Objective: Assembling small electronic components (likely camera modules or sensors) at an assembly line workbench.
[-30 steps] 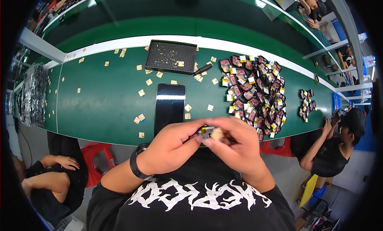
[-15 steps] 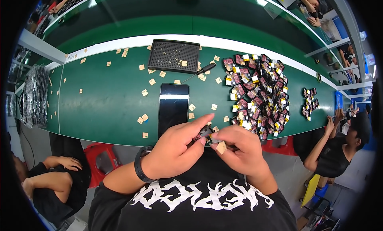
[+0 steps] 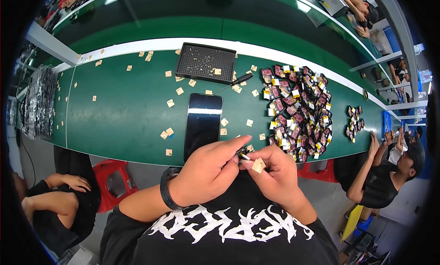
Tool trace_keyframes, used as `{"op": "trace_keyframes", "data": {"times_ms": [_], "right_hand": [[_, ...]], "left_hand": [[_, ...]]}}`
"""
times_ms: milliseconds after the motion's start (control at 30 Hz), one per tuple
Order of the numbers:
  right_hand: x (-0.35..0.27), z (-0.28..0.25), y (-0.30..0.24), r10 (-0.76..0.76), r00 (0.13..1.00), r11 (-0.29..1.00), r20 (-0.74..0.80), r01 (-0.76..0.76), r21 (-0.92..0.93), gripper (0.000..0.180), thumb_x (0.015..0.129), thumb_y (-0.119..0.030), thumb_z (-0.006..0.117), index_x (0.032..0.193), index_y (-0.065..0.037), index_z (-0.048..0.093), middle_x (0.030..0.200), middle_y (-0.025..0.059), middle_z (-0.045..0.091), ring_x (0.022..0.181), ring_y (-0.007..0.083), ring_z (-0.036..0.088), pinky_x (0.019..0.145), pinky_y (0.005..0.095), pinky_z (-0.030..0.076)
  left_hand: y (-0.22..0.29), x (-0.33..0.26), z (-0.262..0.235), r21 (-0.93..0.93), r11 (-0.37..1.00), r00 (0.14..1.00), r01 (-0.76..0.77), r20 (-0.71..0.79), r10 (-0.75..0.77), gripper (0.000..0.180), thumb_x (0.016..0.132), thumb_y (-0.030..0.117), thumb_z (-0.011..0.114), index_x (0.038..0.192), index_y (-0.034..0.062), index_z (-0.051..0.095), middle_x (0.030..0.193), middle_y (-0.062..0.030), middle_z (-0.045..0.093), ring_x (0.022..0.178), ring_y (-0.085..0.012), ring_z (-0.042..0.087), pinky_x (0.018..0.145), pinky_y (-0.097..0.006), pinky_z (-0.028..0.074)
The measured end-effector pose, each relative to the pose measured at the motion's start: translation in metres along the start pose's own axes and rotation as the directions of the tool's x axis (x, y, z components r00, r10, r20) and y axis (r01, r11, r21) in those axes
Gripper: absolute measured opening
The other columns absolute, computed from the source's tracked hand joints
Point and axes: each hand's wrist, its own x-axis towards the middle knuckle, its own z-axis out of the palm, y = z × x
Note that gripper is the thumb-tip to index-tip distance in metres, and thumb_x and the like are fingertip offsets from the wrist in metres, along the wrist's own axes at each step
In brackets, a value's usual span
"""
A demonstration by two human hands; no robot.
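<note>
Hands meet close to the chest, just off the near edge of the table [image 3: 128,109]. The left hand [image 3: 206,173] pinches a small dark part [image 3: 242,154]. The right hand [image 3: 275,173] pinches a tan square [image 3: 258,165], touching the part's right side.

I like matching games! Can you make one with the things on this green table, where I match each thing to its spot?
Things:
1. phone
2. black tray
3. pile of small parts
4. tan square

Places:
A. at the table's far edge
B. in the right hand's fingers
C. flat, before the hands
D. right of the phone

Pairs: 1-C, 2-A, 3-D, 4-B
</note>
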Motion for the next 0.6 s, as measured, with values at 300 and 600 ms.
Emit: {"op": "trace_keyframes", "data": {"times_ms": [300,600], "right_hand": [[0.01,0.0,-0.011,0.017,1.0,0.999,-0.007,-0.018,-0.045,0.011,0.091,-0.012,0.079,0.092,-0.001,0.074,0.077,0.0043,0.069,0.061,0.0055,0.056,0.053,0.0224,0.041],[0.011,0.015,-0.007,0.207,0.975,0.968,-0.083,-0.192,0.162,0.014,0.087,-0.011,0.083,0.087,0.0,0.074,0.071,-0.0035,0.058,0.061,0.001,0.046,0.054,0.0194,0.037]], "left_hand": [[-0.007,-0.003,-0.004,-0.036,0.998,0.993,-0.047,0.111,0.051,0.059,0.094,-0.005,0.052,0.152,-0.0008,0.042,0.114,-0.0159,0.067,0.088,-0.0263,0.066,0.08,-0.034,0.052],[-0.01,-0.004,-0.009,-0.068,0.998,0.992,0.002,0.129,0.007,0.058,0.097,-0.003,0.051,0.153,-0.0056,0.037,0.106,-0.0213,0.064,0.093,-0.036,0.065,0.085,-0.04,0.052]]}}
